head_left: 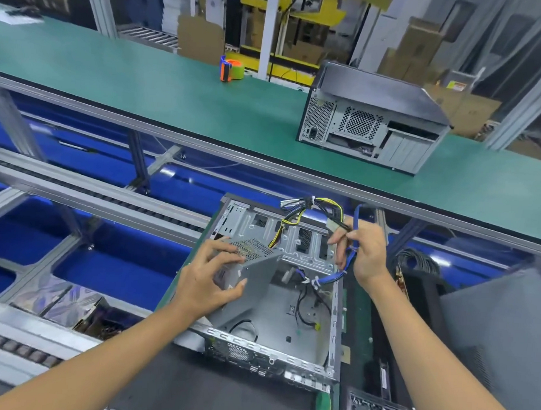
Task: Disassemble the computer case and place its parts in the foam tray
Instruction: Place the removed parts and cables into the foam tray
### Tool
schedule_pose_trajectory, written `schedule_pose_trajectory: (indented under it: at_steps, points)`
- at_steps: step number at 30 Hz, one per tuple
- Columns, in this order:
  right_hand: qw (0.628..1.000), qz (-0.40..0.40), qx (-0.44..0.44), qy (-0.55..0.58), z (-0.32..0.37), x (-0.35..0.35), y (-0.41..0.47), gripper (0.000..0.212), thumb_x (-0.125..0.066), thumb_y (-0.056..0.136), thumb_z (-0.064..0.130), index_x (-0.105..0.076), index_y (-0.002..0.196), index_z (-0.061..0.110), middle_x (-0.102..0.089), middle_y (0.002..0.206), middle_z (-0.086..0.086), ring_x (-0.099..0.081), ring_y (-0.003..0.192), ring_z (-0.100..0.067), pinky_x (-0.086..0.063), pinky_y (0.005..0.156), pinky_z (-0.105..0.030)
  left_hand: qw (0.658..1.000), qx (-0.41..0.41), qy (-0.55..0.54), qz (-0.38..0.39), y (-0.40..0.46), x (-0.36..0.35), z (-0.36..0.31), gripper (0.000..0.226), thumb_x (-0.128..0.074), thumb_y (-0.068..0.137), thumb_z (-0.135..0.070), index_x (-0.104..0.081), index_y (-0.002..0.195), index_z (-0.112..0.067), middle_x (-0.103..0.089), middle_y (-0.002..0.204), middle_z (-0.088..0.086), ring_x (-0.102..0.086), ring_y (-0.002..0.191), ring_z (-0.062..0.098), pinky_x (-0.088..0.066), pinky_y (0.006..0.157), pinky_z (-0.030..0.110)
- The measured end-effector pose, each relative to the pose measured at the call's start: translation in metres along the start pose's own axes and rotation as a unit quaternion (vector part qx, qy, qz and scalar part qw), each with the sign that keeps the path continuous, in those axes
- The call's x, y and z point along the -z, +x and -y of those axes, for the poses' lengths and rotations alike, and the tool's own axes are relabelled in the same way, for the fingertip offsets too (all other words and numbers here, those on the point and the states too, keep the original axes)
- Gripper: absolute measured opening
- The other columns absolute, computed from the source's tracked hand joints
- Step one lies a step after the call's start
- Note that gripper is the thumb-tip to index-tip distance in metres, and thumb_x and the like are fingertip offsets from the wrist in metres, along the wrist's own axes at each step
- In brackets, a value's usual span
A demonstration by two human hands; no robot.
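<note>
1. Lying open-side up on the near surface, the open computer case serves as the landmark; its far wall sits just under the aluminium rail of the green belt.
2. Left hand grips the grey power supply, fingers curled over its vented top and thumb on its near face; the box is tilted and held above the case's left half.
3. Right hand pinches a white connector of the yellow-and-black wire bundle above the case's far right corner, with a blue cable looping past its fingers.
4. Inside the case, thin black wires lie on the bare floor; the right wall and near port edge stand upright.
5. Left of the case, blue bins lie below roller rails.
6. Right of the case, a dark panel and a coil of black cable crowd close.
7. Just near of the case, a green screwdriver handle rests on the surface.
8. Beyond the case, on the belt, stand a second closed case and a tape dispenser, well apart.
</note>
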State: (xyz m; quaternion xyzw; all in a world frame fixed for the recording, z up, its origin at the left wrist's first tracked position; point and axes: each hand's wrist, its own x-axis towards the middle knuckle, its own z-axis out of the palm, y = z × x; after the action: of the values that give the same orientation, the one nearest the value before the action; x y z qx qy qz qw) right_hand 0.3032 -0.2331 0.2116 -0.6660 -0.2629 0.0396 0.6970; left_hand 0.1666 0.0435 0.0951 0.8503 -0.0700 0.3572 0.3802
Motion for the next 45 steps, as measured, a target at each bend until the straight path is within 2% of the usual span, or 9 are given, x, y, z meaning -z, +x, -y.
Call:
schedule_pose_trajectory:
  at_steps: [11, 15, 17, 21, 27, 32, 38, 43, 45]
  points:
    - [0.997, 0.070, 0.015, 0.040, -0.002, 0.005, -0.001, 0.055, -0.030, 0.080, 0.009, -0.070, 0.114, -0.007, -0.055, 0.049, -0.013, -0.039, 0.037, -0.021, -0.033, 0.038, -0.046, 0.999, -0.009, 0.015, -0.027, -0.002, -0.001, 0.000, 0.042, -0.083, 0.078, -0.043, -0.064, 0.115, -0.041, -0.054, 0.128, -0.015, -0.062, 0.122, 0.012, -0.061, 0.057, 0.031]
    - [0.988, 0.086, 0.035, -0.125, -0.005, 0.010, -0.008, 0.068, -0.038, 0.073, 0.002, -0.073, 0.126, 0.028, -0.073, 0.079, 0.008, -0.044, 0.047, -0.016, -0.038, 0.048, -0.028, 0.999, -0.002, 0.018, -0.039, -0.005, -0.001, -0.002, 0.043, -0.084, 0.076, -0.041, -0.066, 0.115, -0.038, -0.054, 0.127, -0.013, -0.063, 0.117, 0.011, -0.061, 0.058, 0.034]
    - [0.950, 0.115, 0.110, -0.270, -0.002, 0.008, -0.014, 0.075, -0.044, 0.075, 0.002, -0.064, 0.135, 0.042, -0.067, 0.085, 0.024, -0.044, 0.056, -0.008, -0.038, 0.057, -0.022, 0.999, -0.009, 0.017, -0.046, -0.005, -0.002, -0.001, 0.043, -0.084, 0.076, -0.040, -0.067, 0.114, -0.034, -0.055, 0.126, -0.011, -0.063, 0.119, 0.015, -0.062, 0.060, 0.037]
    - [0.887, 0.113, 0.231, -0.385, -0.003, 0.001, -0.019, 0.072, -0.044, 0.078, 0.005, -0.061, 0.140, 0.036, -0.051, 0.071, 0.019, -0.046, 0.062, -0.012, -0.043, 0.058, -0.035, 0.998, -0.008, 0.024, -0.057, -0.003, -0.003, -0.004, 0.042, -0.084, 0.075, -0.039, -0.068, 0.113, -0.030, -0.056, 0.125, -0.007, -0.064, 0.116, 0.016, -0.063, 0.060, 0.037]
    - [0.875, 0.108, 0.241, -0.405, -0.008, -0.004, -0.021, 0.068, -0.045, 0.080, -0.002, -0.063, 0.138, 0.027, -0.054, 0.070, 0.015, -0.051, 0.063, -0.016, -0.048, 0.060, -0.038, 0.998, -0.015, 0.025, -0.060, -0.001, -0.002, -0.011, 0.041, -0.084, 0.075, -0.036, -0.067, 0.112, -0.028, -0.057, 0.122, -0.003, -0.067, 0.112, 0.023, -0.063, 0.060, 0.035]
    - [0.996, -0.039, -0.021, -0.082, -0.012, -0.021, -0.017, 0.061, -0.039, 0.077, 0.000, -0.076, 0.113, 0.033, -0.055, 0.062, -0.008, -0.048, 0.053, -0.016, -0.040, 0.050, -0.025, 0.991, 0.027, -0.008, -0.132, 0.007, 0.001, -0.031, 0.038, -0.080, 0.077, -0.032, -0.067, 0.111, -0.020, -0.060, 0.116, 0.010, -0.063, 0.113, 0.022, -0.057, 0.089, 0.023]
    - [0.967, -0.140, -0.169, 0.132, -0.015, -0.050, -0.011, 0.061, -0.037, 0.097, 0.003, -0.051, 0.147, 0.033, -0.073, 0.093, -0.013, -0.051, 0.050, -0.016, -0.045, 0.051, -0.027, 0.973, 0.111, -0.071, -0.188, 0.032, 0.017, -0.068, 0.039, -0.076, 0.079, -0.031, -0.064, 0.114, -0.020, -0.059, 0.117, 0.008, -0.057, 0.115, 0.018, -0.042, 0.099, 0.018]
    - [0.939, -0.112, -0.249, 0.208, -0.025, -0.067, -0.027, 0.073, -0.037, 0.097, 0.002, -0.025, 0.157, 0.042, -0.068, 0.120, -0.012, -0.064, 0.100, -0.027, -0.046, 0.073, -0.035, 0.942, 0.207, -0.156, -0.212, 0.048, 0.021, -0.079, 0.036, -0.072, 0.080, -0.040, -0.062, 0.115, -0.036, -0.053, 0.114, -0.010, -0.056, 0.107, 0.008, -0.044, 0.091, 0.020]
    - [0.940, -0.064, -0.287, 0.174, -0.025, -0.071, -0.032, 0.081, -0.046, 0.091, 0.012, -0.017, 0.157, 0.048, -0.062, 0.126, -0.007, -0.060, 0.101, -0.031, -0.050, 0.074, -0.041, 0.937, 0.223, -0.185, -0.196, 0.050, 0.021, -0.081, 0.035, -0.072, 0.080, -0.041, -0.061, 0.113, -0.040, -0.055, 0.116, -0.012, -0.057, 0.112, 0.010, -0.048, 0.096, 0.031]
